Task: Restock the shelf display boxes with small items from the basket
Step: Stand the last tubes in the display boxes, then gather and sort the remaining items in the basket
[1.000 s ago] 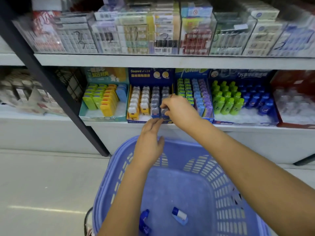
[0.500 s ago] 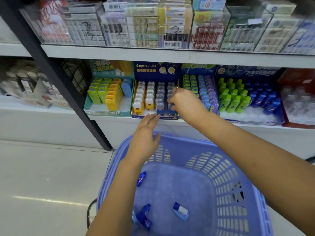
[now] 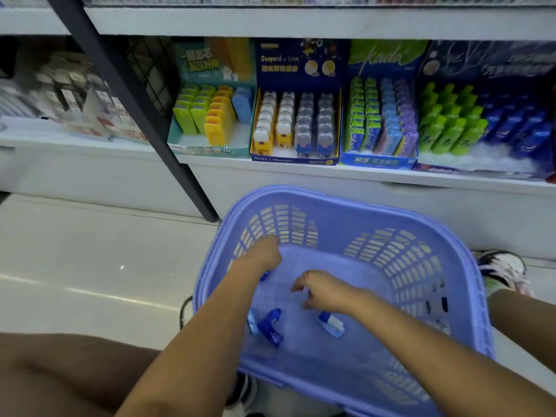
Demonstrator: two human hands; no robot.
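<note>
Blue-and-white small item [image 3: 331, 325] lies on the basket [image 3: 331, 200] floor near its middle, long axis slanting toward the near right corner. The right hand [image 3: 322, 288] hovers above it, fingers apart, empty. The left hand [image 3: 264, 254] hides most of another blue item [image 3: 264, 276] by the left wall; its grip cannot be told.

Counted: one lilac basket [image 3: 355, 206] at six o'clock, four small blue items [image 3: 272, 326] inside; four display boxes [image 3: 296, 159] at twelve o'clock.
</note>
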